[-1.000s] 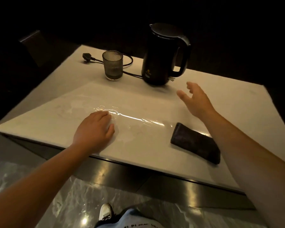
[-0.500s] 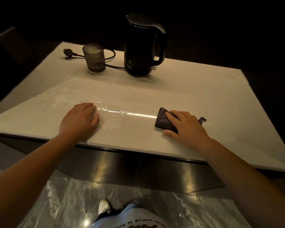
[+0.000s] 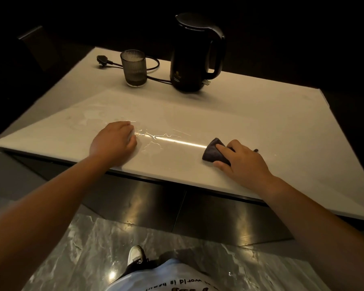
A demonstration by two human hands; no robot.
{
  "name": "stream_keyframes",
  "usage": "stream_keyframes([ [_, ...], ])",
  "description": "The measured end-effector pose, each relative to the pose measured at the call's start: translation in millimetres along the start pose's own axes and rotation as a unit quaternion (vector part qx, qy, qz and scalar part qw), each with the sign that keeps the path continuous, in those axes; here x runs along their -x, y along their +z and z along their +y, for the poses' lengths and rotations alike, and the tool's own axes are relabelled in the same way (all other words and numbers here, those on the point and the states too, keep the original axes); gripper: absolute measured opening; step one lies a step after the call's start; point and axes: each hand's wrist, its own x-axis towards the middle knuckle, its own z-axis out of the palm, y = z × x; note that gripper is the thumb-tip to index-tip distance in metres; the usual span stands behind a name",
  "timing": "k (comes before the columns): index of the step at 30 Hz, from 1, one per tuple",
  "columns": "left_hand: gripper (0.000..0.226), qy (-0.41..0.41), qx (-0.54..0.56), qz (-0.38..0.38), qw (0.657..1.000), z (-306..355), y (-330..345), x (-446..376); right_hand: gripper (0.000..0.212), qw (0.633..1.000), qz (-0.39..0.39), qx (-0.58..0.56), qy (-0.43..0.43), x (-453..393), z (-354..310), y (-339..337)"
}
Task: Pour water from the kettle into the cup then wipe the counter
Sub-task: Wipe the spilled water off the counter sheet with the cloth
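A black electric kettle (image 3: 192,57) stands upright at the back of the pale counter (image 3: 240,114). Left of it stands a ribbed smoky glass cup (image 3: 134,68). A thin puddle of spilled water (image 3: 156,139) glistens near the front edge. My right hand (image 3: 242,162) presses down on a dark folded cloth (image 3: 213,153) at the puddle's right end, fingers curled over it. My left hand (image 3: 112,141) rests on the counter at the puddle's left end, fingers curled, nothing visible in it.
The kettle's black cord and plug (image 3: 102,59) lie behind the cup. The counter's front edge (image 3: 156,176) runs just under my wrists. Below are a dark cabinet front, a marbled floor and my shoe (image 3: 136,255). Darkness surrounds the counter.
My right hand came back from near the kettle and settled on the cloth, bunching it and sliding it leftward. My left hand has stayed in place.
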Motion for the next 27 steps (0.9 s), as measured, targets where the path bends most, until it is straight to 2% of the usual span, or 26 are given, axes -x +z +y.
stream_keyframes([
  [3, 0.041, -0.004, 0.0, -0.011, 1.0, 1, -3, 2, 0.043, 0.995, -0.016, -0.1, -0.02, -1, -10, -7],
  [6, 0.043, -0.007, 0.006, -0.025, 1.0, 0, -5, 2, 0.036, 0.971, -0.04, -0.233, -0.022, -11, -27, -18],
  [9, 0.048, -0.007, 0.021, -0.04, 0.999, -3, -6, 2, 0.042, 0.942, -0.016, -0.336, -0.003, -31, -48, -29],
  [11, 0.048, -0.007, 0.034, -0.039, 0.999, -4, -10, 2, 0.032, 0.93, 0.01, -0.367, 0.01, -50, -61, -34],
  [13, 0.046, -0.003, 0.043, -0.031, 0.999, -9, -16, 3, 0.025, 0.928, 0.024, -0.371, 0.019, -72, -74, -37],
  [17, 0.047, -0.006, 0.031, -0.012, 0.999, -46, -33, 8, 0.033, 0.942, 0.025, -0.335, 0.017, -126, -109, -41],
  [22, 0.044, -0.074, -0.001, 0.015, 0.997, -119, -52, 8, 0.04, 0.965, 0.036, -0.259, -0.022, -204, -171, -37],
  [27, 0.046, -0.126, -0.017, 0.004, 0.992, -172, -57, 4, 0.046, 0.985, 0.045, -0.148, -0.073, -284, -225, -23],
])
